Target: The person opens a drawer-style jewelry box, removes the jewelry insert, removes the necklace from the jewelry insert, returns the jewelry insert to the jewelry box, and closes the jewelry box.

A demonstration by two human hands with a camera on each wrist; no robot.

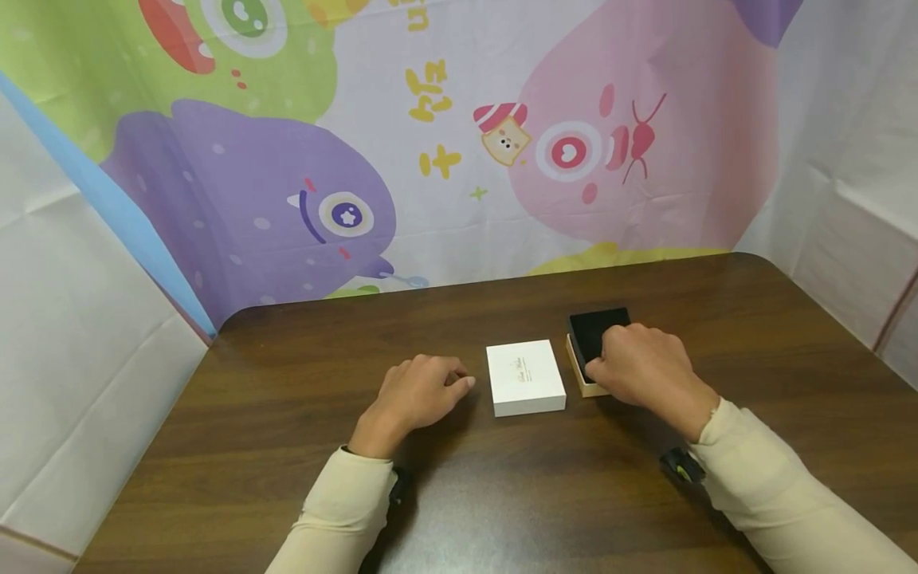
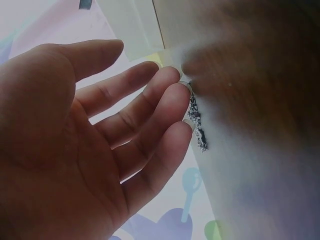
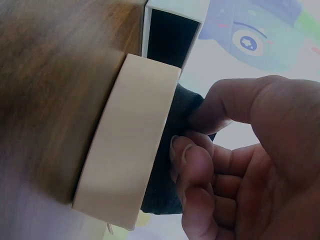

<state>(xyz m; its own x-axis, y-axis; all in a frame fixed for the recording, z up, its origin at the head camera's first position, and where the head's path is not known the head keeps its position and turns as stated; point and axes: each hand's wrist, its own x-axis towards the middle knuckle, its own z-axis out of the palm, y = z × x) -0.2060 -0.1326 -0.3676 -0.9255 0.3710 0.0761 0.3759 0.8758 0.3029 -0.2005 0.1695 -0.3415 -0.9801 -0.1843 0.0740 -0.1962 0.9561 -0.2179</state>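
Observation:
A white square box [image 1: 526,376] with small gold lettering on top sits mid-table. My left hand [image 1: 423,391] is just left of it, fingers loosely bent and holding nothing. Past its fingertips in the left wrist view is a shiny silvery-black strip [image 2: 198,122] whose kind I cannot tell. To the white box's right stands a beige open box [image 3: 127,140], a black padded insert [image 3: 167,160] showing above its rim. My right hand [image 1: 641,367] pinches the insert's edge between thumb and fingers. In the right wrist view, the white box shows a dark opening on one side.
The brown wooden table [image 1: 502,494] runs back to a printed cloth [image 1: 445,223] with cartoon creatures. White cloth walls [image 1: 853,159] stand at both sides. Each wrist wears a small black device [image 1: 683,465].

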